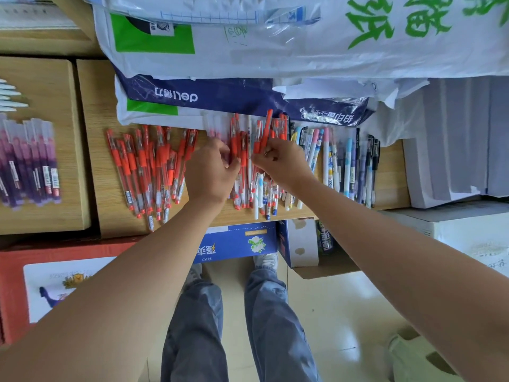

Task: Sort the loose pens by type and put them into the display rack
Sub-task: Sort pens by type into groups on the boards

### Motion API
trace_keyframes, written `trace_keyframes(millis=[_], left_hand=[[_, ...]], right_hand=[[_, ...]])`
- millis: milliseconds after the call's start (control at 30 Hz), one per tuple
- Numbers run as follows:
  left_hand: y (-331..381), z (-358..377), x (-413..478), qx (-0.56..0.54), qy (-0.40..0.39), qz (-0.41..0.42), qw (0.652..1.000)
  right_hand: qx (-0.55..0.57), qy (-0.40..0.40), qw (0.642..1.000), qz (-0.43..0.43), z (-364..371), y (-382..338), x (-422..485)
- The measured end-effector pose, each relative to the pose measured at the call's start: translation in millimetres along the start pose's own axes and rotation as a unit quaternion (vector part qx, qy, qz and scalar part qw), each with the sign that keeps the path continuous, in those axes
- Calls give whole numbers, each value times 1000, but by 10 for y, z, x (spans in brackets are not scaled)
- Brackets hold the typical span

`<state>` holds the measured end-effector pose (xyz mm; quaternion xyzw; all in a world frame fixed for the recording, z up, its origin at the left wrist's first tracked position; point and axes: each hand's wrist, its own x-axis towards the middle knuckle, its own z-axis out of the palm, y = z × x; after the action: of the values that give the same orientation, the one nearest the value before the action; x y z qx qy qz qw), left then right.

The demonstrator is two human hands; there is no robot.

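Four pen groups in view, logged left to right. Purple pens [27, 166] lie on a separate block at far left. On the main surface [102, 194], sorted red pens [148, 164] fan out toward its left edge. The mixed pile [256, 194] sits at the middle and the pastel pens [338, 166] lie toward the right edge.

Left grip [212, 166]: the back of the hand faces the camera, with the fingers curled down into the left side of the mixed pile. Cannot tell whether they hold anything.

Right grip [281, 161]: fingers curled round a red pen [266, 125], whose far end stands up out of the pile toward the back edge. It may hold more than one.

Step in hand, as judged: picking reds out of the mixed pile.
- Draw the pen out along its own length so the clip does not drag its neighbours.
- Steady the pile with your left grip while you pull.
- Lay the pen on the sorted red pens, cap the same way as theirs.
- Mind the front edge, which some tips in the pile already reach.

Not resolved:
- No display rack can be identified.
- The paper packs [192, 97] along the back edge cover the far ends of several pens.
- Your hands hide the centre of the pile.
- Barrel print is too small to read, so types are told apart by colour only.
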<state>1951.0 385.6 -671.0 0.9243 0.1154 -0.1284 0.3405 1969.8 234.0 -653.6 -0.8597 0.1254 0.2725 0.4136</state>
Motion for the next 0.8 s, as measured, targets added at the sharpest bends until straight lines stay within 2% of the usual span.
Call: trace_keyframes(millis=[200, 333, 600, 800], left_hand=[[233, 87, 26, 148, -4, -27, 989], [276, 91, 62, 184, -19, -29, 982], [283, 151, 27, 157, 5, -53, 986], [219, 136, 19, 59, -9, -74, 995]], right_hand=[[-12, -21, 1000, 0, -197, 164, -26], [-18, -23, 1000, -7, -199, 210, -14], [-11, -24, 1000, -16, -224, 229, -25], [-7, -19, 1000, -19, -234, 231, -35]])
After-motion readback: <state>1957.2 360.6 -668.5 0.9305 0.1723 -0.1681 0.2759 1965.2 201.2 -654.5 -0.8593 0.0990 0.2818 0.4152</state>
